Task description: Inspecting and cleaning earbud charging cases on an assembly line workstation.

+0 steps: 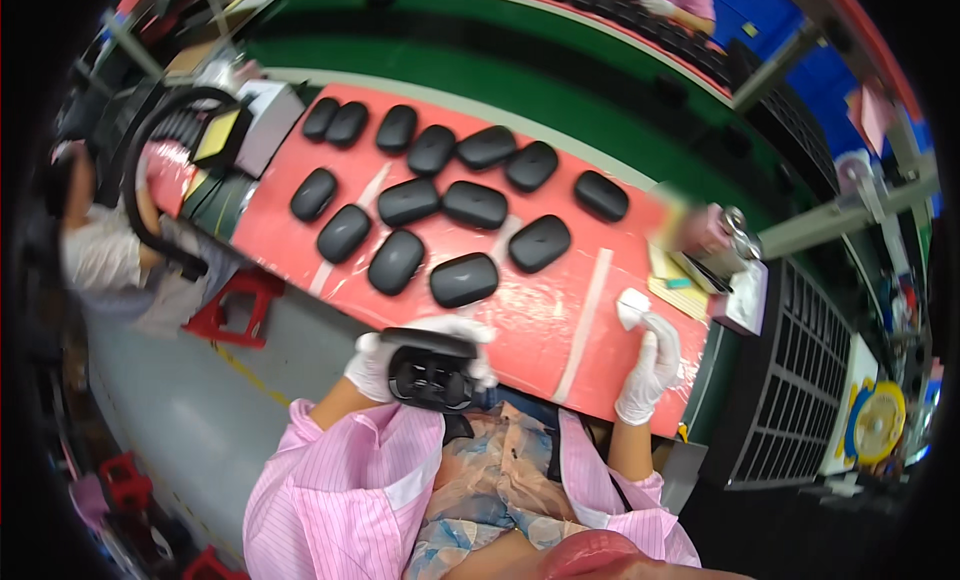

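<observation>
My left hand [372, 368], in a white glove, grips an open black earbud case [432, 380] just off the front edge of the table. Its lid is raised, and the glossy dark hollows inside face up. My right hand [652, 372], gloved too, is at the right part of the pink mat, its fingers closed on a crumpled white wipe [632, 307]. Several shut black cases lie scattered over the mat beyond my hands; the nearest is a case [464, 280] ahead of my left hand.
The pink-topped table [540, 325] carries white tape strips. A pink bottle with a metal top [712, 230], yellow pads [685, 298] and a tissue box [742, 298] stand at the right. A black curved lamp arm [130, 170], a red stool [238, 310] and a co-worker [125, 255] are left.
</observation>
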Demonstrator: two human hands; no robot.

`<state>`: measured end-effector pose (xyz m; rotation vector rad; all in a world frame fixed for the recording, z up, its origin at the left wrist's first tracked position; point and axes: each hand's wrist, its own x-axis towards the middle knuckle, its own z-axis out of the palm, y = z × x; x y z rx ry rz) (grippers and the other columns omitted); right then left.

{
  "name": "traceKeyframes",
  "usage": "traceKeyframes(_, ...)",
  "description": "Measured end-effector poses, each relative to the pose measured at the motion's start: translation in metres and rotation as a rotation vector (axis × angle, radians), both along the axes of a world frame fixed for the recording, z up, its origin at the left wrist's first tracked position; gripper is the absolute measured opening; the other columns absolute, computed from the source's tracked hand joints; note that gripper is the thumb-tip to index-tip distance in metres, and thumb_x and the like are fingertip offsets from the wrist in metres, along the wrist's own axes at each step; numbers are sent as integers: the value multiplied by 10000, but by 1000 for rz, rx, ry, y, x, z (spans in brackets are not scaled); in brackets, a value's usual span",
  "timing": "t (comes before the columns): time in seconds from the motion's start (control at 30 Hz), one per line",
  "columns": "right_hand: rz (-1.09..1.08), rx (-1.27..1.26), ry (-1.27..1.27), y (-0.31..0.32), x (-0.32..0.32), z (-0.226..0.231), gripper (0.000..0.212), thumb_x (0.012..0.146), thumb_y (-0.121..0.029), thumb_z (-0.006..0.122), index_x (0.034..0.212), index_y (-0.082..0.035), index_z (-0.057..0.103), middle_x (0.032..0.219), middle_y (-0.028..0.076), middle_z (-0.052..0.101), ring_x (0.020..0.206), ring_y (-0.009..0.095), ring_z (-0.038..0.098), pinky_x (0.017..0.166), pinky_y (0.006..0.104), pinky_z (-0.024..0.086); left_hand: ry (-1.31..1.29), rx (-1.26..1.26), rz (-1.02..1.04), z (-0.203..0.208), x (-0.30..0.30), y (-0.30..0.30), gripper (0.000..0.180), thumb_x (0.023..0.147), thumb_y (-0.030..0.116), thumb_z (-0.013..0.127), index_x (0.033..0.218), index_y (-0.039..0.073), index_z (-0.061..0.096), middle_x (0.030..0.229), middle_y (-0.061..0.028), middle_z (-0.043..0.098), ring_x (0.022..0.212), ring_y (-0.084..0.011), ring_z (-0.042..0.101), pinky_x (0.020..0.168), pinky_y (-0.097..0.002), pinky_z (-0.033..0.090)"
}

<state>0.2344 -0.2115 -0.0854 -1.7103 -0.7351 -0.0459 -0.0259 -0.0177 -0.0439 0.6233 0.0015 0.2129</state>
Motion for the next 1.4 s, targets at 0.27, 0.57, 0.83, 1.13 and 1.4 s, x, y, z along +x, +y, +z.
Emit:
traceKeyframes(0.27,-28,-76,-145,1,-2,-2,218,871,81,512,1016,22,663,1040,135,651,988,244,616,894,340,478,304,-477,886,-112,-197,89,836,778,673,651,1230,-19,531,1056,-192,630,1063,-339,600,973,-469,493)
traceKeyframes(0.57,-59,-204,-327,-8,-2,-1,196,905,49,498,1023,28,653,1034,126,650,990,242,614,898,338,472,1528,787,1722,-166,-279,253,780,820,529,697,1302,-51,500,1252,-161,577,1111,-270,561,1007,-364,409)
traceKeyframes(0.83,21,-193,-154,3,22,18,262,923,4,565,1177,26,626,1102,116,666,1028,213,623,933,311,467,754,-313,1471,-187,-303,224,662,792,610,675,1172,83,546,1089,-135,609,936,-325,601,869,-491,496)
traceKeyframes(1.13,322,-536,-745,10,29,36,341,754,-15,662,1090,-58,634,1071,131,647,957,344,607,875,443,479,232,178,343,-35,-186,71,1069,646,840,630,1263,-19,471,943,-195,626,819,-322,615,667,-393,520)
traceKeyframes(1.4,218,-389,-675,-2,49,51,186,784,12,647,951,-56,688,842,111,621,804,298,594,733,384,480,83,153,408,23,1,33,1159,638,822,644,1377,-41,417,1111,-216,612,1099,-376,573,988,-451,478)
